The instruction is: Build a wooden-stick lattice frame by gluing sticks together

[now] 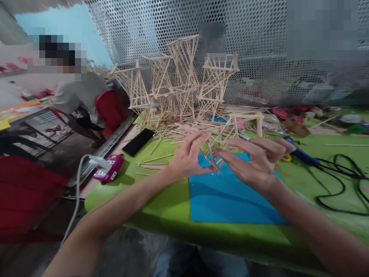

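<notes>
A small frame of thin wooden sticks (212,158) is held up between both hands, over a blue sheet (219,200) on the green tabletop. My left hand (187,157) pinches the frame's left side with thumb and fingers. From the right, my right hand (256,163) has its fingertips closed on the frame's other side, at a stick. The fingers partly hide the joints. Just behind the hands is a stick structure with an upright leg (259,125). Many loose wooden sticks (187,129) lie heaped farther back.
Tall stick towers (184,65) stand at the back against a perforated metal panel (248,23). A black phone (138,142) and purple power socket (108,169) lie left. On the right are a blue-handled tool (305,154) and its black cord (331,207). A person (79,96) sits farther left.
</notes>
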A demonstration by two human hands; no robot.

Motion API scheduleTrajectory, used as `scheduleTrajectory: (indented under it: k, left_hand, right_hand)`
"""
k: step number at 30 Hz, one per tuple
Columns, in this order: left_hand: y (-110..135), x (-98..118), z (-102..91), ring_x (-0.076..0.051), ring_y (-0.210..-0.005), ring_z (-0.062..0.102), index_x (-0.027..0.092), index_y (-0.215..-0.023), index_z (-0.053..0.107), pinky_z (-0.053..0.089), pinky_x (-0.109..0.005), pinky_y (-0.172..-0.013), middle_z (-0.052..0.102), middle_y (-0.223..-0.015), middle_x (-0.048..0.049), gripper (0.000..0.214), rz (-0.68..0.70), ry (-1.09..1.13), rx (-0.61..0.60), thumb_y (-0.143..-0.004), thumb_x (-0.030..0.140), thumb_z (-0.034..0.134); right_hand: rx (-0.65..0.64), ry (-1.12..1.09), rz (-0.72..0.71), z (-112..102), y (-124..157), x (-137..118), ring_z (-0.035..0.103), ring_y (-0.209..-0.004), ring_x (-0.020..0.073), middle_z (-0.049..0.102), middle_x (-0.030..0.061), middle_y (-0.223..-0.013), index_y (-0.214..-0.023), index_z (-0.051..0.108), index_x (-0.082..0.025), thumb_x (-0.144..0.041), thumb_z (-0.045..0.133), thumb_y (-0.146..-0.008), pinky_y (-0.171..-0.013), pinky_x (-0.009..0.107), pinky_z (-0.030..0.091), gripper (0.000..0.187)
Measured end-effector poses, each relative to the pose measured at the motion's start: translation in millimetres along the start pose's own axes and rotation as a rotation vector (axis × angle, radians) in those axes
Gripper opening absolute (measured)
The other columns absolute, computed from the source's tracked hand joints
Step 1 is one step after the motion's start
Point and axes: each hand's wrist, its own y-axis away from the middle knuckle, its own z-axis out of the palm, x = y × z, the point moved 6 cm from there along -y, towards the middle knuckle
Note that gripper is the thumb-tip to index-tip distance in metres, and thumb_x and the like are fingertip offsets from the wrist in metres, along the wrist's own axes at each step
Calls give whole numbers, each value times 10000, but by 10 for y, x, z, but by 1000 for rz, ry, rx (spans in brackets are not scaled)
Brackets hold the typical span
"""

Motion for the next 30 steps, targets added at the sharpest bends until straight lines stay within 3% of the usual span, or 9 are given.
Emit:
scheduleTrajectory:
  k: [4,8,11,14,18,22,25,30]
  left_hand:
    - [-43,0,-32,-335,-1332,633,198,-1612,319,574,-462,-1113,609,-1378,-175,973,80,-68,-50,-875,682,731]
    - [-119,64,-115,-277,-1277,680,220,-1510,459,585,-437,-1132,658,-1290,-127,721,307,-133,-33,-942,590,703]
    - [-148,84,-160,-267,-1276,679,188,-1472,504,586,-430,-1140,668,-1268,-130,694,362,-135,2,-936,568,724]
    - [-142,64,-140,-266,-1284,678,221,-1502,477,588,-440,-1137,659,-1312,-126,710,325,-112,-30,-940,586,711]
    - [-97,2,-93,-273,-1277,684,288,-1561,416,580,-462,-1144,656,-1324,-108,762,257,-40,-74,-936,617,699]
    - [-56,-43,-62,-290,-1307,657,263,-1620,341,562,-470,-1156,644,-1351,-127,886,194,41,-72,-909,620,729]
    - [-36,-39,-41,-328,-1331,635,232,-1635,289,566,-489,-1138,618,-1385,-162,989,133,31,-74,-878,715,703]
    - [-35,-12,-36,-378,-1333,616,222,-1651,225,571,-535,-1111,581,-1404,-191,1153,14,59,-110,-785,767,757]
  right_hand:
    - [-34,65,-104,30,-30,-36,588,-1036,252,769,-46,-1220,-1152,741,-415,-286,806,-940,-950,460,424,256]
    - [-166,26,-66,113,-52,-34,540,-1103,258,737,-15,-1256,-1073,744,-364,-303,759,-972,-1000,449,430,119]
    - [-219,-18,-17,164,-39,-26,529,-1151,276,705,14,-1288,-1026,732,-333,-313,706,-998,-1045,488,413,43]
    - [-245,-34,11,202,-24,-21,530,-1189,302,686,38,-1328,-1008,718,-300,-295,696,-989,-1031,517,414,30]
    - [-235,2,-53,194,-38,-79,543,-1208,295,687,36,-1327,-1034,719,-295,-220,702,-966,-1010,504,417,103]
    - [-221,36,-83,163,-59,-109,549,-1234,291,695,27,-1328,-1025,722,-300,-185,724,-946,-1014,497,410,139]
    - [-239,31,-64,165,-52,-84,555,-1254,301,695,33,-1344,-1030,727,-299,-187,748,-933,-1027,499,418,150]
    - [-221,39,-45,160,-34,-29,590,-1197,299,720,20,-1309,-1007,746,-322,-277,755,-947,-1027,515,439,75]
